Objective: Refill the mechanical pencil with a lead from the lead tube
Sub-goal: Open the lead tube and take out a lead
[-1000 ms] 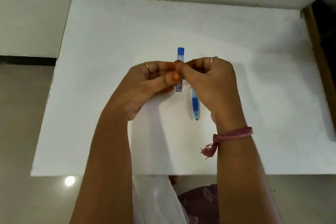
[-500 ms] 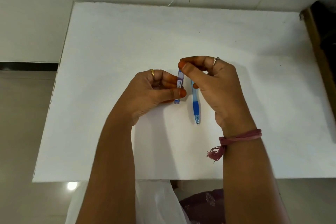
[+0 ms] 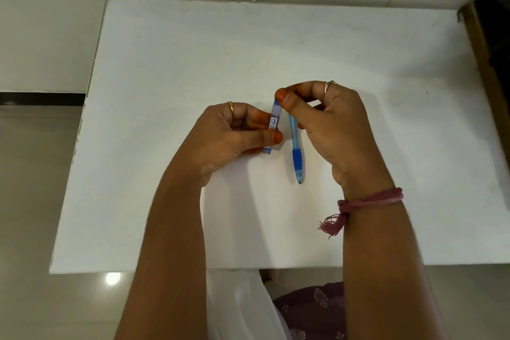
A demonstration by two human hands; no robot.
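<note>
Nearest me, past my lap, the white table [image 3: 165,201] carries both my forearms, with a pink thread band [image 3: 369,199] tied round my right wrist. Beyond that, my right hand [image 3: 336,130] holds the mechanical pencil [image 3: 296,156] over the tabletop; its tip points back toward me, the blue grip sits near that tip, and the far end is hidden under my curled fingers. My thumb and forefinger are pinched together at the far end of the hand, but I cannot tell whether anything is caught between them. Just to the left, my left hand [image 3: 234,135] grips the lead tube [image 3: 271,127] between thumb and curled fingers, the tube lying almost parallel to the pencil, close beside it without touching. The tube's far end lies just beside my right fingertips.
</note>
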